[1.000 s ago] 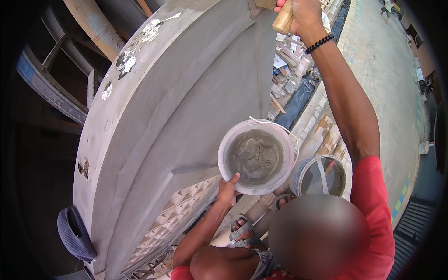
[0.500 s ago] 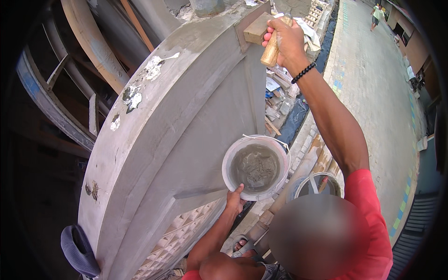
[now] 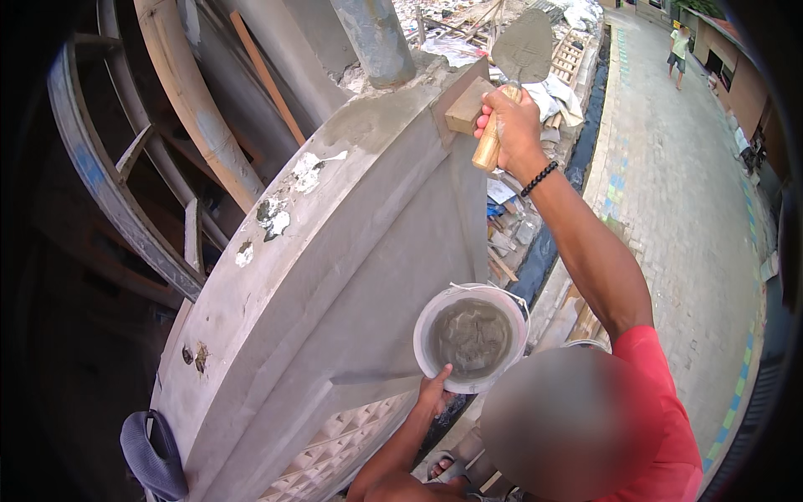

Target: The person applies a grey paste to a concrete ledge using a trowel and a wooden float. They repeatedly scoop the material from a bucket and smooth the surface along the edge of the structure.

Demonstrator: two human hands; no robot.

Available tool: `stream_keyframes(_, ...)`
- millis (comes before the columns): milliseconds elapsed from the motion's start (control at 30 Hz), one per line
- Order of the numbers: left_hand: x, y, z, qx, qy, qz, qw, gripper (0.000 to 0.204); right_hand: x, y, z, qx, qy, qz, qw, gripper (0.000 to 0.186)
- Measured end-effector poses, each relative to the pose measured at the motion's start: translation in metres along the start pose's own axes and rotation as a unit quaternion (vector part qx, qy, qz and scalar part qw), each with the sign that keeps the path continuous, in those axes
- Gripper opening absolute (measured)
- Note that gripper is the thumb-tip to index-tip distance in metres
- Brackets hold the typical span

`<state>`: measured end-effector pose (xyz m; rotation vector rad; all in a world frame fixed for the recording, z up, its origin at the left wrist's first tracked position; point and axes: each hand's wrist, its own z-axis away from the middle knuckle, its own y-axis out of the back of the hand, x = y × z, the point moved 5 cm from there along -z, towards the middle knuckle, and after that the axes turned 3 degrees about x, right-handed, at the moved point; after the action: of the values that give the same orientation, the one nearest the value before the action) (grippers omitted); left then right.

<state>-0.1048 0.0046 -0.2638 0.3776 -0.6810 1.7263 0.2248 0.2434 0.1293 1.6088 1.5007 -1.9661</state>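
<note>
Gripping a trowel by its wooden handle, the right hand is raised high at the top edge of a curved grey concrete wall. Fist is closed tight round the handle, which sticks out below the fingers; the blade stands above the hand, loaded with grey mortar. A small wooden block sits just left of the hand, touching the wall's top corner. A black bead bracelet is on that wrist, and a red sleeve covers the shoulder.

Lower down, the left hand holds a white bucket from beneath, with the thumb over the near rim and the fingers hidden under it. The bucket is upright, with wet grey mortar inside, and sits just beside the wall face, well below the trowel. It is directly above the left hand and far under the right one.

White patches of old plaster dot the wall's top edge. A grey pipe rises behind the wall top. A blue cap hangs at the lower left. Paved street runs on the right, with rubble along its edge and a distant person standing far up it.
</note>
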Motion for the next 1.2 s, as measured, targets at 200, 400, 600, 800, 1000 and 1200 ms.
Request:
stream_keyframes(200,0.018,0.008,0.021,0.084,-0.110,-0.001,0.990,0.053,-0.001,0.002,-0.001,-0.012,-0.002,-0.005,1.000,0.033)
stream_keyframes(400,0.117,-0.009,0.138,0.134,-0.536,-0.308,0.775,0.044,-0.003,0.006,0.001,-0.005,-0.005,-0.018,1.000,0.033)
stream_keyframes(600,0.265,-0.144,0.278,0.011,-0.783,-0.444,0.434,0.035,0.002,0.001,0.002,0.001,-0.024,-0.045,0.999,0.032)
stream_keyframes(800,0.357,-0.255,0.271,0.136,-0.793,-0.482,0.345,0.040,0.004,0.005,-0.002,0.007,-0.027,-0.082,0.996,0.032)
stream_keyframes(1000,0.401,-0.306,0.237,0.232,-0.709,-0.576,0.334,0.034,0.003,-0.001,0.004,0.009,-0.040,-0.096,0.995,0.030)
stream_keyframes(1200,0.410,-0.324,0.214,0.242,-0.703,-0.583,0.326,0.020,0.002,0.000,0.004,0.009,-0.039,-0.102,0.994,0.030)
